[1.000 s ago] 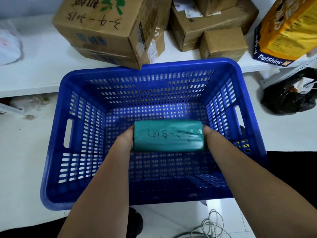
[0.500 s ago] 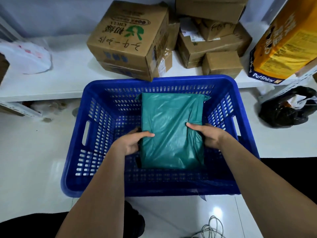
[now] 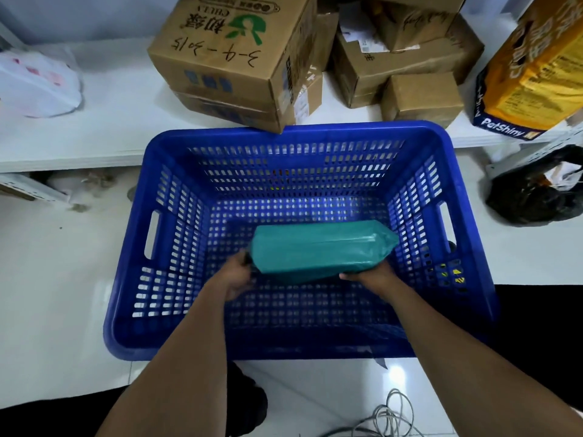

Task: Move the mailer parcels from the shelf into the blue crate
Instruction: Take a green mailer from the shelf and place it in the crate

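1. Parcel: green mailer parcel (image 3: 318, 249) inside blue crate (image 3: 142, 279), lying lengthwise left-right, low over the crate floor, roughly centre and slightly right. Cannot tell if it rests on the floor or is just above it.
2. Left hand (image 3: 235, 279) grips the parcel's near-left corner, fingers curled around the end; thumb side partly hidden by the parcel.
3. Right hand (image 3: 373, 275) is at the near-right underside of the parcel, fingers tucked beneath it and out of sight; holding it from below.
4. Both forearms reach in over the crate's near rim.
5. Parcel's right end is a bunched, tapered plastic fold pointing at the crate's right wall, close to it, contact unclear.
6. Crate sits on a white floor, its far rim just below the edge of a white shelf (image 3: 94, 121).
7. On the shelf: large cardboard box (image 3: 233, 55) with handwritten "3-4-3015" and a green logo, its corner overhanging the crate's far rim; smaller brown boxes (image 3: 410, 74) stacked to its right; yellow PetShiny bag (image 3: 533, 67) far right; white plastic bag (image 3: 38, 83) far left.
8. Black plastic bag (image 3: 536, 190) on the floor right of the crate.
9. Grey cable coil (image 3: 388, 417) near edge, between the forearms.
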